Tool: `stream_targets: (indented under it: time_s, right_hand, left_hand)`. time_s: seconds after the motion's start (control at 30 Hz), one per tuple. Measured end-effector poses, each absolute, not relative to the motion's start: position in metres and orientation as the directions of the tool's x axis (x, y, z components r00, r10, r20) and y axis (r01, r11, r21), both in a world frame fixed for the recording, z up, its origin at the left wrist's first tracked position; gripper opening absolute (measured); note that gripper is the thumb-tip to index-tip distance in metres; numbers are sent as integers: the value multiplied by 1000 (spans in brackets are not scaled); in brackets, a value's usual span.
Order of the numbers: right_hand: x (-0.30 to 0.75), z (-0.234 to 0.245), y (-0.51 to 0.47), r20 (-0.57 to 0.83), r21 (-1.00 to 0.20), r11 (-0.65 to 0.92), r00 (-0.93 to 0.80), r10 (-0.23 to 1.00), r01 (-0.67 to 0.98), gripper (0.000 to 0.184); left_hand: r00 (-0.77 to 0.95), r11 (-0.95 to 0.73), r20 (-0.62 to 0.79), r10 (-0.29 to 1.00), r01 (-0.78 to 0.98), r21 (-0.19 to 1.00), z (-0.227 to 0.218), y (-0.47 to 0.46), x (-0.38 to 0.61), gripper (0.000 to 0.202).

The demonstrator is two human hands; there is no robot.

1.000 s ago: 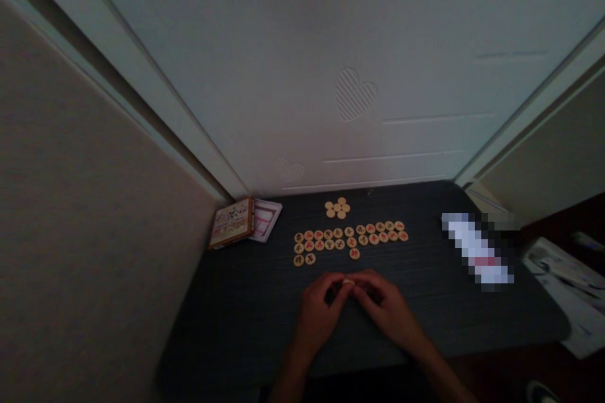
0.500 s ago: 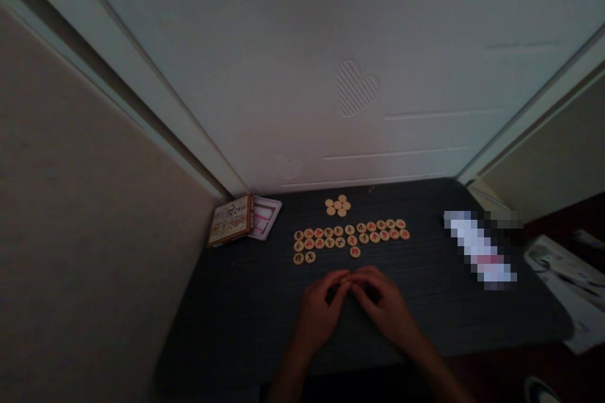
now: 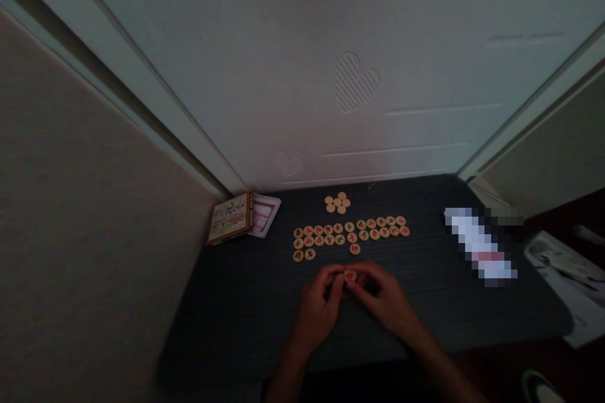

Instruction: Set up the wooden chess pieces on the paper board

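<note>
While the two hands meet low over the table, a red-marked piece (image 3: 350, 276) sits pinched between them: round, wooden, its marked face showing. The left hand (image 3: 314, 312) holds one side of it and the right hand (image 3: 382, 296) the other, fingers bunched and pressed inward, not spread. Which fingers bear on the rim is lost in the dimness. Whether the piece touches the table (image 3: 227, 334) cannot be told.

Just ahead of the grip, a lone disc (image 3: 355, 249) lies by itself. Directly beyond it, two uneven rows of pieces (image 3: 350, 233), with red or dark markings, run left to right. Farther ahead, near the back edge of the table, a tight cluster of blank discs (image 3: 337, 203) forms a small flower shape.

Ahead and left of the grip, a patterned box (image 3: 229, 218) lies against a white card (image 3: 263, 215). Well right of the grip sits a pixelated object (image 3: 479, 245), too blurred to name. Past the table's right edge lies a printed sheet (image 3: 562, 277). Behind everything stands a door panel (image 3: 354, 82) embossed with a heart.
</note>
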State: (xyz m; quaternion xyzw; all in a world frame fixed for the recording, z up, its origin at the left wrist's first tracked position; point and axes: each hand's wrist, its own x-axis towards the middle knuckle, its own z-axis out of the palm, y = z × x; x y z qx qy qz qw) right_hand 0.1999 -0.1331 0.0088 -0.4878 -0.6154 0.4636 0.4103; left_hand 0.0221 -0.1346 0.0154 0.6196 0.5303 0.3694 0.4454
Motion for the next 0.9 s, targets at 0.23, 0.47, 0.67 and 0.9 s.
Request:
stream_targets:
  time_s: [0.23,0.47,0.67,0.9]
  right_hand:
    - [203,7,-134,32,-978,67,-177,984,199,28]
    - [205,5,-132,20,-980,56,-184,983,193,24]
    - [205,6,-133,-1,-981,30,-163,987,191,25]
    - [202,9,-134,-21,-981,11,-165,986,192,26]
  left_hand:
    - [206,-71,-2,979,350,934,19,-135,23,21]
    - [182,-109,37,983,405,908,13,-136,23,19]
    - [202,-122,38,979,423,898,11,-137,22,23]
    - [174,-172,91,980,540,824,10,-137,25,22]
